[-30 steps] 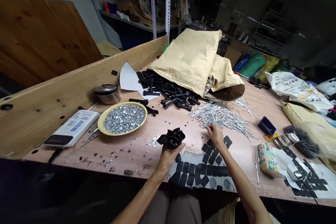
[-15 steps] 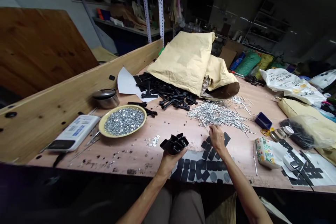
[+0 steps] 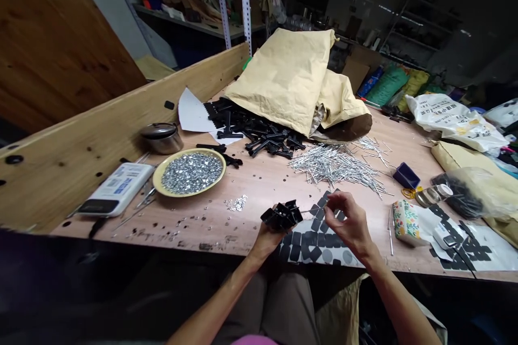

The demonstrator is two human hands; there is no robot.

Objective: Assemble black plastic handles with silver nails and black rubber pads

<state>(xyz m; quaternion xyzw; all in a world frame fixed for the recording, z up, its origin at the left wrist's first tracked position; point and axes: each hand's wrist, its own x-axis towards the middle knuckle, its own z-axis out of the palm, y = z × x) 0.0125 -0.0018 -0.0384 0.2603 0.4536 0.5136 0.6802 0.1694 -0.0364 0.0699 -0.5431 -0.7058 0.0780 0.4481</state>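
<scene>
My left hand grips a bundle of black plastic parts just above the table's near edge. My right hand is pinched on a thin metal pin, whose tip points left at the bundle. A heap of the same metal pins lies beyond my right hand. More black plastic parts spill from under a tan paper sack. Flat black pads lie on the table below both hands.
A yellow dish of small silver washers sits at the left, with a steel tin and a white scale beside it. A wooden board walls the table's left side. A floral box and bags lie at the right.
My right hand left the pin heap, pinched on a pin, and came back toward the bundle. My left hand raised the bundle slightly. The camera view shifted a little.
</scene>
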